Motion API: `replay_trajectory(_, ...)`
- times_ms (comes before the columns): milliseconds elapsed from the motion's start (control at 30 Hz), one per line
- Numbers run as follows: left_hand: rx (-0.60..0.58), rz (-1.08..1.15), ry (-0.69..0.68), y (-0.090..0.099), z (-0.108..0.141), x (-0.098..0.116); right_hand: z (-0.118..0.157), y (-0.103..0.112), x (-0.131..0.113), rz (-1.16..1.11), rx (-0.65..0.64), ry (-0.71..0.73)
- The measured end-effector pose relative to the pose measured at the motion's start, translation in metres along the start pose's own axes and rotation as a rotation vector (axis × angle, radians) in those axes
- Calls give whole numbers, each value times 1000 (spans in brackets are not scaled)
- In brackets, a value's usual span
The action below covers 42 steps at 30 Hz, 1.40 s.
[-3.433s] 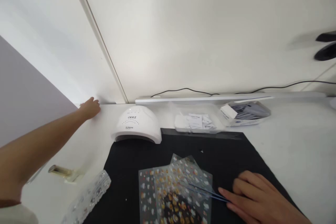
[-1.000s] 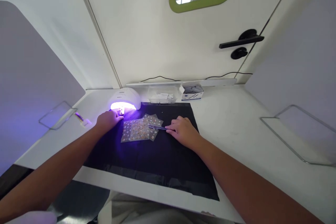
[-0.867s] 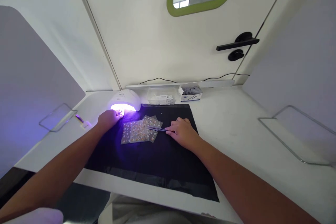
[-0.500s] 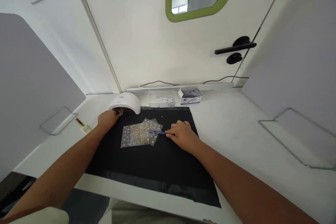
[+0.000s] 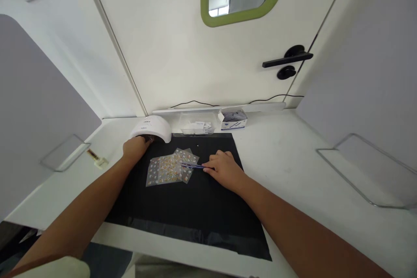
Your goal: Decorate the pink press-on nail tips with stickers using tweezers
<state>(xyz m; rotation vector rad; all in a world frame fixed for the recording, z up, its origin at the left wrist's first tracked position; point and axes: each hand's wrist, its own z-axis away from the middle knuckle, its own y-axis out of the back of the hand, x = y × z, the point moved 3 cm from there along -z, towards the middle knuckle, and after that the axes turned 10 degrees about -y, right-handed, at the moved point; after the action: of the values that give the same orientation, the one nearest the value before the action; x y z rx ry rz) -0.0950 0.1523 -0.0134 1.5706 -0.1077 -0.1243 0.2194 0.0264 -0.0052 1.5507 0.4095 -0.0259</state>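
My right hand (image 5: 224,167) rests on the black mat (image 5: 195,213), its fingers closed round blue-purple tweezers (image 5: 192,165). The tweezers' tips point left over several clear sticker sheets (image 5: 169,167) with small white and gold patterns, which overlap on the mat. My left hand (image 5: 135,148) is at the front opening of a white nail lamp (image 5: 152,127). Its fingertips reach inside, in shadow, so whether they hold anything is hidden. A tiny pale speck (image 5: 197,145) lies on the mat behind the sheets.
A small bottle with a gold cap (image 5: 97,159) lies left of my left forearm. Behind the mat are a clear plastic box (image 5: 184,125) with white packets and an open carton (image 5: 233,124) of packets. Wire frames (image 5: 361,195) stand at both sides. A white door with a black handle (image 5: 286,59) rises behind.
The whole view has shifted slightly, so things appear a little further left. My left fingers are slightly deeper in the lamp's shadow. My right hand keeps its hold on the tweezers.
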Motion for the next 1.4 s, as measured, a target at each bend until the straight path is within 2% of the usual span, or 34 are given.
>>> replay_trajectory(100,35,-8,-14,9,10,3,1,-1,1,-14,-2,-2)
replay_trajectory(233,185,-1,-80,37,21,-2,1,-1,3,-28,-11,5)
replay_trajectory(333,303,21,-166,59,9,-6,0,-1,4,-35,-15,6)
replay_trajectory(400,318,32,-238,68,-8,-7,0,-1,4,-40,-15,6)
replay_trajectory(500,280,19,-304,67,-32,-2,0,0,4,-44,-13,5)
replay_trajectory(600,265,-3,-301,60,-44,4,1,0,5,-43,-10,3)
replay_trajectory(767,291,-29,-279,56,-47,11,1,0,7,-47,-12,6)
replay_trajectory(1033,280,12,-315,66,-49,15,1,0,5,-51,-22,4)
replay_trajectory(1167,354,111,-347,77,-36,19,2,-1,5,-46,-10,2)
replay_trajectory(1267,441,220,-445,85,-9,31,2,-2,6,-44,0,12)
replay_trajectory(1333,427,300,-564,87,16,48,1,-2,7,-47,7,19)
replay_trajectory(1400,339,357,-711,84,44,72,1,-3,7,-51,13,24)
